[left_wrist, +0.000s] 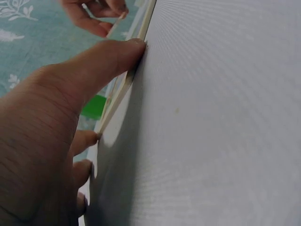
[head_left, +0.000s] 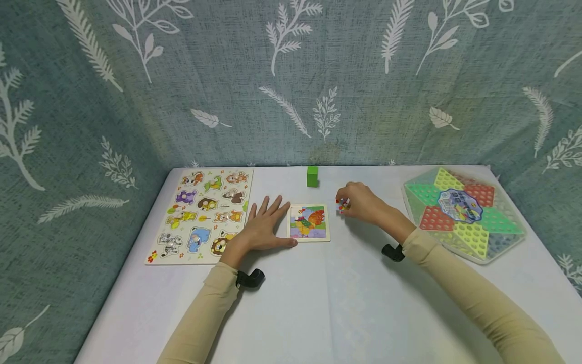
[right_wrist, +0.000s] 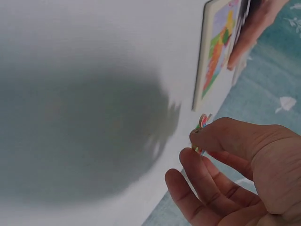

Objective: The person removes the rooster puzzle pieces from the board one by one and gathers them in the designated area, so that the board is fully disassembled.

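Note:
Just right of a small square wooden puzzle (head_left: 308, 223) with a hen picture and a pale frame, my right hand (head_left: 362, 203) pinches a small, thin, colourful puzzle piece (right_wrist: 200, 134) between thumb and fingers. The fingers cover most of that piece, and the other fingers are loosely bent below it. My left hand (head_left: 263, 230) lies spread at the puzzle's left side, fingers straight. Its index fingertip meets the left edge, and its thumb (left_wrist: 115, 54) presses against the frame's near edge in the left wrist view.
To the left lies a wooden animal peg board (head_left: 213, 212), partly under my left wrist. A green block (head_left: 312, 176) stands behind the puzzle. At right is a clear hexagonal game box (head_left: 495, 247) with coloured triangles. A patterned curtain (head_left: 354, 126) rises behind the white table (head_left: 309, 313).

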Demonstrator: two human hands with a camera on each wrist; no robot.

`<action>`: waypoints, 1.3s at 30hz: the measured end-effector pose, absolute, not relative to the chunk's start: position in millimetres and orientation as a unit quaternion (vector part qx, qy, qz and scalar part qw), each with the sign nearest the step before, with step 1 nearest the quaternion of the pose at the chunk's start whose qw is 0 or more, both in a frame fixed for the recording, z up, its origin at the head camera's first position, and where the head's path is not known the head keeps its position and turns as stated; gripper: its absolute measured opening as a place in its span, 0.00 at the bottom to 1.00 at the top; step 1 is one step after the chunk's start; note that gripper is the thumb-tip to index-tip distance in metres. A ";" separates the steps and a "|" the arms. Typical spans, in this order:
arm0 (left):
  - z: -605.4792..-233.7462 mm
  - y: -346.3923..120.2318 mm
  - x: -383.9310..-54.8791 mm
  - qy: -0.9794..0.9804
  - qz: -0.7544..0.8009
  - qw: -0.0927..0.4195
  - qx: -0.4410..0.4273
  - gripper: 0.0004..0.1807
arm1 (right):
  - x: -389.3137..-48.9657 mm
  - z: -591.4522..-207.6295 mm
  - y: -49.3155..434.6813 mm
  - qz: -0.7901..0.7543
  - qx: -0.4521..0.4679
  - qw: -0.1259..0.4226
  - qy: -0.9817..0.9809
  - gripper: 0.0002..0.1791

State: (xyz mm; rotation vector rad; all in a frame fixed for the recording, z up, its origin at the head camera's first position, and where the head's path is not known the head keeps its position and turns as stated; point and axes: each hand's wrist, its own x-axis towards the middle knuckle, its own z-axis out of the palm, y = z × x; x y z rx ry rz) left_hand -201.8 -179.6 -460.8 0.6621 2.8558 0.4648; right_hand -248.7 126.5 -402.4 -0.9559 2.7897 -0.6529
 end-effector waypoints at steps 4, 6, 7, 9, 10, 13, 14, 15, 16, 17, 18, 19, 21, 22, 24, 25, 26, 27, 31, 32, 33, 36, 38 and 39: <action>-460.5 -180.1 -201.6 0.959 0.156 0.093 0.219 0.60 | -249.8 -406.7 130.2 -0.211 -0.317 0.059 0.923 0.15; -460.0 -180.2 -201.5 0.958 0.161 0.094 0.219 0.59 | -250.2 -409.4 131.5 -0.210 -0.319 0.058 0.922 0.14; -459.9 -180.1 -201.5 0.958 0.160 0.097 0.218 0.59 | -250.3 -410.5 131.9 -0.211 -0.320 0.058 0.922 0.14; -459.7 -180.0 -201.4 0.957 0.160 0.099 0.219 0.59 | -250.6 -412.8 132.4 -0.211 -0.321 0.058 0.921 0.14; -459.0 -180.2 -201.8 0.957 0.162 0.097 0.220 0.59 | -251.1 -412.8 132.3 -0.211 -0.322 0.058 0.921 0.14; -457.7 -180.7 -203.3 0.957 0.163 0.094 0.222 0.59 | -253.1 -412.9 131.7 -0.210 -0.325 0.057 0.920 0.14; -457.4 -180.8 -203.8 0.957 0.164 0.092 0.222 0.59 | -253.9 -413.1 131.4 -0.210 -0.325 0.057 0.920 0.14; -457.0 -181.0 -204.2 0.957 0.164 0.090 0.222 0.60 | -254.7 -413.3 131.1 -0.209 -0.325 0.056 0.921 0.14; -456.6 -181.1 -204.5 0.957 0.165 0.087 0.223 0.60 | -255.3 -413.6 130.7 -0.207 -0.324 0.055 0.921 0.13; -456.4 -181.3 -204.8 0.957 0.165 0.087 0.222 0.60 | -255.8 -414.1 130.2 -0.206 -0.322 0.054 0.922 0.13; -456.3 -181.4 -204.9 0.957 0.166 0.086 0.221 0.60 | -256.1 -414.4 129.8 -0.205 -0.320 0.054 0.923 0.13; -456.6 -181.6 -204.8 0.957 0.165 0.086 0.220 0.60 | -256.4 -415.2 129.2 -0.202 -0.321 0.053 0.924 0.12; -458.0 -181.8 -203.8 0.957 0.166 0.086 0.220 0.60 | -256.3 -417.4 128.2 -0.196 -0.323 0.055 0.924 0.11; -459.1 -181.6 -203.3 0.957 0.168 0.086 0.221 0.60 | -255.6 -418.3 127.7 -0.192 -0.324 0.057 0.924 0.11; -460.8 -180.3 -202.4 0.956 0.169 0.087 0.221 0.60 | -254.1 -419.5 128.3 -0.188 -0.327 0.065 0.924 0.11; -461.9 -179.8 -201.5 0.956 0.170 0.089 0.222 0.60 | -253.1 -420.4 128.4 -0.187 -0.326 0.070 0.924 0.12; -462.9 -179.4 -200.9 0.956 0.172 0.090 0.222 0.60 | -252.2 -421.1 128.4 -0.185 -0.322 0.074 0.925 0.12; -463.3 -178.9 -200.7 0.956 0.172 0.091 0.222 0.60 | -251.6 -421.1 128.3 -0.185 -0.319 0.077 0.926 0.13; -462.2 -179.1 -201.0 0.956 0.172 0.094 0.217 0.60 | -251.4 -419.0 127.0 -0.182 -0.310 0.088 0.929 0.14; -462.0 -179.5 -201.2 0.956 0.173 0.093 0.218 0.60 | -251.3 -418.1 126.7 -0.181 -0.309 0.091 0.929 0.14; -461.4 -179.7 -201.4 0.955 0.175 0.094 0.219 0.60 | -250.9 -416.8 126.5 -0.180 -0.309 0.093 0.929 0.15; -460.8 -181.0 -201.3 0.952 0.184 0.093 0.225 0.60 | -249.2 -412.8 125.7 -0.171 -0.305 0.097 0.932 0.15; -460.8 -182.6 -200.1 0.952 0.185 0.093 0.224 0.60 | -247.6 -409.8 122.8 -0.160 -0.298 0.094 0.936 0.16; -461.2 -183.8 -199.0 0.953 0.183 0.095 0.221 0.60 | -247.0 -409.0 120.4 -0.153 -0.297 0.090 0.938 0.16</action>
